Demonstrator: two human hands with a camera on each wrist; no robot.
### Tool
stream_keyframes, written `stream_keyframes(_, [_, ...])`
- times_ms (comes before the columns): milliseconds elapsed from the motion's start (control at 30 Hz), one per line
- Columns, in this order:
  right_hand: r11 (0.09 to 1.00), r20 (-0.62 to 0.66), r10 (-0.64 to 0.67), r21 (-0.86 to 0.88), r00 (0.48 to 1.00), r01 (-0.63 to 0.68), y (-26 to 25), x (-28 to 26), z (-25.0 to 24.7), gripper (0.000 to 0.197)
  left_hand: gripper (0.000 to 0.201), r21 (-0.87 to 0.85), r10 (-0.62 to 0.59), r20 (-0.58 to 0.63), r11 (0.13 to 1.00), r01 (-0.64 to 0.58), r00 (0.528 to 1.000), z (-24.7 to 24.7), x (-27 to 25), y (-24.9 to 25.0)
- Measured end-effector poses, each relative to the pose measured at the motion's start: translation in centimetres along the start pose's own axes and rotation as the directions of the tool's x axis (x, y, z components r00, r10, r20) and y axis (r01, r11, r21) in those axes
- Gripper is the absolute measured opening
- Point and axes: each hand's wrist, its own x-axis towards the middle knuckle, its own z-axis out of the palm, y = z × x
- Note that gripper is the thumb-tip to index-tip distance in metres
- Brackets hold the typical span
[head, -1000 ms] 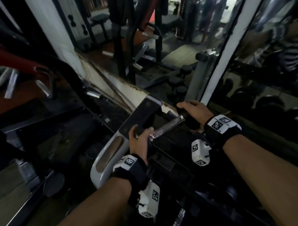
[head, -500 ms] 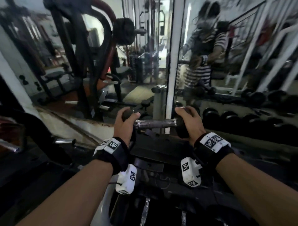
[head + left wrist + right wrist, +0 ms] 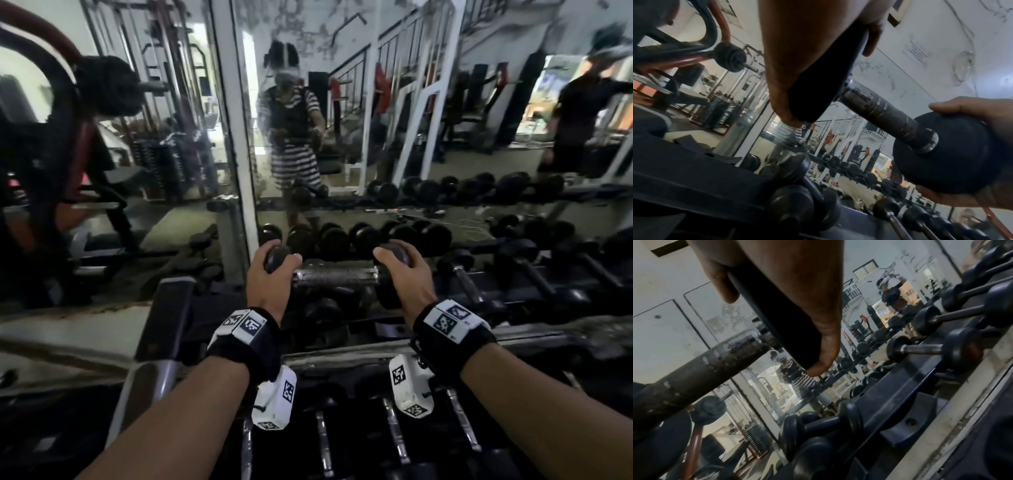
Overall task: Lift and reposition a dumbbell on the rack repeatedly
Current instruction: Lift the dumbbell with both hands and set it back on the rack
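Above the near tier of the rack (image 3: 534, 334), in front of the mirror (image 3: 308, 102), the dumbbell (image 3: 337, 275) hangs level in the air, clear of the row of other dumbbells (image 3: 459, 270) lying beside and below it. The left hand (image 3: 270, 277) is wrapped over the left head and the right hand (image 3: 407, 274) over the right head, fingers curled round each black end, so both are grasping the weight and the knurled metal handle between them is bare. The wrist views show the palms cupping the rounded heads from above with the fingertips hooked under the rims. It looks like a solid, rigid piece, steel bar with rubber-coated ends, and the two-handed carry suggests it is heavy enough to want support at both sides. The rubber heads are smooth and rounded, so a grip there relies on finger curl and could slip if it tilts; the worn, rough handle would probably give a surer single-hand hold at its middle. Nothing about it seems fragile, but it would land hard on the rack or on its neighbours if lowered carelessly.
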Motion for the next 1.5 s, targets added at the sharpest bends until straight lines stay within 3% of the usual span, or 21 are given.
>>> stream_keyframes(67, [1.000,-0.038,-0.015,-0.011,0.999,0.014,-0.2,0.5,-2.2,0.030,0.048,0.007,-0.010,0.024,1.000,0.009,1.000,2.1,-0.5,0.1])
stream_keyframes(300, [0.999,-0.057,0.029,-0.014,0.998,-0.030,-0.4,4.8,-9.8,0.030,0.041,0.044,-0.010,0.072,0.999,0.007,0.997,10.5,-1.3,-0.4])
stream_keyframes(733, [0.979,0.133,0.082,-0.196,0.988,-0.055,0.0,20.6,-21.6,0.036,0.050,0.004,-0.138,-0.172,0.990,0.141,0.975,28.0,-2.4,-4.2])
stream_keyframes(967, [0.964,0.208,0.199,-0.216,0.958,-0.153,2.1,24.5,-21.4,0.035,0.041,0.072,-0.166,-0.269,0.979,0.192,0.949,30.4,-1.1,-6.3])
stream_keyframes(1100, [0.952,0.221,0.213,-0.265,0.952,-0.151,3.7,25.5,-20.4,0.054,0.040,0.085,-0.193,-0.284,0.971,0.225,0.939,30.4,0.5,-8.1])
stream_keyframes(1167, [0.940,0.235,0.220,-0.309,0.947,-0.142,4.2,26.7,-19.5,0.053,0.041,0.066,-0.221,-0.308,0.965,0.253,0.925,30.5,1.0,-8.9])
stream_keyframes(1300, [0.916,0.313,0.248,-0.384,0.917,-0.116,5.4,29.0,-17.9,0.039,0.044,0.028,-0.278,-0.411,0.948,0.317,0.868,30.7,0.8,-10.6])
stream_keyframes(1500, [0.840,0.483,0.250,-0.540,0.839,0.060,7.5,31.2,-15.0,0.047,0.049,-0.044,-0.347,-0.578,0.917,0.396,0.738,30.7,-0.4,-12.8])
